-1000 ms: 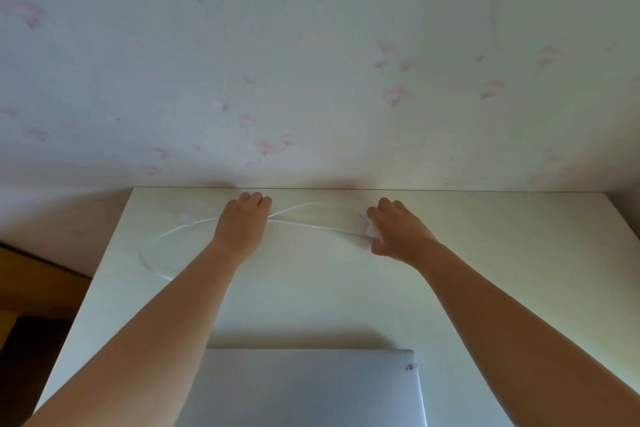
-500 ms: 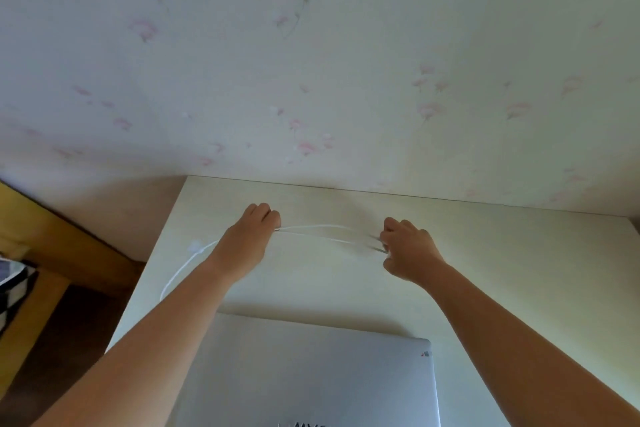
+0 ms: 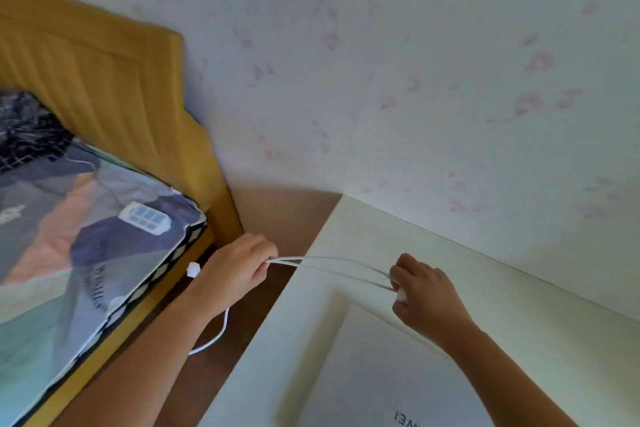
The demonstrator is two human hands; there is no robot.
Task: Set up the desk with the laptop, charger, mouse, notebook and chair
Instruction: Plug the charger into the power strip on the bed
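Note:
A white charger cable [image 3: 332, 265] stretches in two strands between my hands. My left hand [image 3: 239, 265] is closed on the cable past the desk's left edge, above the floor; a white plug [image 3: 193, 269] shows beside it and a loop of cable [image 3: 216, 334] hangs below my forearm. My right hand [image 3: 424, 291] grips the other end with a small white piece [image 3: 400, 295] over the cream desk [image 3: 519, 305]. The closed silver laptop [image 3: 381, 378] lies on the desk at the near edge, under my right forearm.
A bed with a yellow headboard [image 3: 104, 73] and patterned bedding [image 3: 69, 236] stands left of the desk. A white power strip [image 3: 145, 218] lies on the bedding. A strip of brown floor [image 3: 277, 218] separates bed and desk. A floral wall [image 3: 415, 80] backs the desk.
The view has swung left, bringing the bed into sight. My left hand has carried the cable off the desk's left edge; the right hand stays over the desk holding its end.

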